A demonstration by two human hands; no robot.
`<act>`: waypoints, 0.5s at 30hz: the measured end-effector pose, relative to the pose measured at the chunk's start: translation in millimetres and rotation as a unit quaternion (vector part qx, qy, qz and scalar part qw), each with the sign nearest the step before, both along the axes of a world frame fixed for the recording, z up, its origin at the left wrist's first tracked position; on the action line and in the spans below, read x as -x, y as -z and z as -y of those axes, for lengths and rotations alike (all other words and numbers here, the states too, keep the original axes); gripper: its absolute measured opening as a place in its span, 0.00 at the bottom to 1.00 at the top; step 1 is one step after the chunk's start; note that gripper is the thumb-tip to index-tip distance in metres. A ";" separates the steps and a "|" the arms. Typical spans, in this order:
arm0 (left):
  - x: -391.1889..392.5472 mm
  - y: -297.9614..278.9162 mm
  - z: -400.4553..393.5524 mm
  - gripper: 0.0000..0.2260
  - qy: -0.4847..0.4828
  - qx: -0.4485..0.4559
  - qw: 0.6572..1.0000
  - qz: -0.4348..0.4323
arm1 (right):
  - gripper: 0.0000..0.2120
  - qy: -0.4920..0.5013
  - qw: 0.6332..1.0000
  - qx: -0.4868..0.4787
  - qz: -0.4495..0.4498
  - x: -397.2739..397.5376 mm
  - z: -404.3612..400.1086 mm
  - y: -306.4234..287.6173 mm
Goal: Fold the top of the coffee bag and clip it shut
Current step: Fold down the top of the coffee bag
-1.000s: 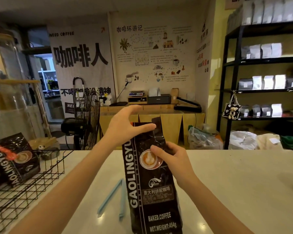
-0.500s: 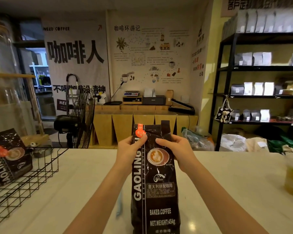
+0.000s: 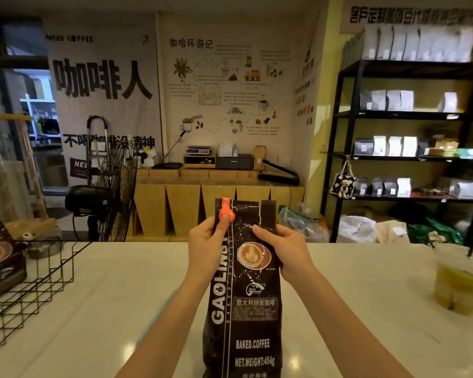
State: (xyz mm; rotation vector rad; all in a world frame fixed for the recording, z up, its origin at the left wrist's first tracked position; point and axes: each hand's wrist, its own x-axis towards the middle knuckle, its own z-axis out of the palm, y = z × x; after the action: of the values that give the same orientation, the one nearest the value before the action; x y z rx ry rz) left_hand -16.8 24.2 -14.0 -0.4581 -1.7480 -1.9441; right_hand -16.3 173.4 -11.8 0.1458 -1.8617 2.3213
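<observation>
Desk (image 3: pixel 107 309): a pale, glossy top fills the lower half of your view, running left to right in front of you.
Wire basket (image 3: pixel 30 290): a black wire basket sits at the left edge of the desk, with a second dark coffee bag (image 3: pixel 0 257) leaning inside it.
Coffee bag (image 3: pixel 243 309): a tall black bag marked GAOLINGYU and BAKED.COFFEE stands upright at the centre of the desk, straight ahead of you; its bottom runs out of view at the lower edge. The top is flattened and stands up, not folded over.
Your arms: both bare forearms come up from the lower edge of the view and meet at the bag's upper part, left on the left side, right on the right.
Left hand (image 3: pixel 205 249): it grips the bag's upper left edge, fingers wrapped behind, thumb pointing up and pressing on the front.
Right hand (image 3: pixel 287 252): it pinches the bag's upper right edge, thumb on the front, fingers curled behind.
Drink cup (image 3: pixel 456 282): a clear cup of yellowish drink stands near the desk's right edge, well apart from the bag, blurred.
Orange clip (image 3: pixel 225 212): a small orange piece sits at the bag's top left corner, just under your left thumb tip; whether it is clamped on the bag you cannot tell.
</observation>
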 end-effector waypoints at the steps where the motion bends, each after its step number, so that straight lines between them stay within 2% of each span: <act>1: 0.1 -1.6 -0.5 0.07 -0.002 0.023 1.000 -0.012 | 0.07 -0.002 1.000 0.002 0.001 -0.1 -0.7 0.9; 3: 3.5 -9.8 2.6 0.09 0.017 0.045 0.999 0.009 | 0.07 -0.015 1.000 0.003 0.003 -0.4 -2.3 1.2; 6: 10.9 -33.3 11.8 0.11 0.056 0.028 0.991 0.117 | 0.07 -0.044 0.999 0.003 0.004 -2.1 -4.9 -1.0; 8: 13.0 -43.4 13.2 0.10 0.060 0.035 0.988 0.141 | 0.12 -0.066 0.998 -0.006 0.002 -3.4 -5.0 0.7; 11: 12.8 -43.6 6.8 0.13 0.018 0.009 0.989 0.149 | 0.17 -0.082 0.996 -0.018 0.011 -4.8 -1.3 8.9; 15: 13.5 -40.6 -4.7 0.18 -0.096 -0.002 0.986 0.133 | 0.09 -0.078 0.996 -0.039 0.014 -1.0 -0.2 11.3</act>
State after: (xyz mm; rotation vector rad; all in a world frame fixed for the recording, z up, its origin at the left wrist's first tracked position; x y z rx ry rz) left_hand -30.3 28.9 26.5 -0.0235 -1.8718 -1.9383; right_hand -15.4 173.6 -23.1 0.2806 -2.0235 2.3611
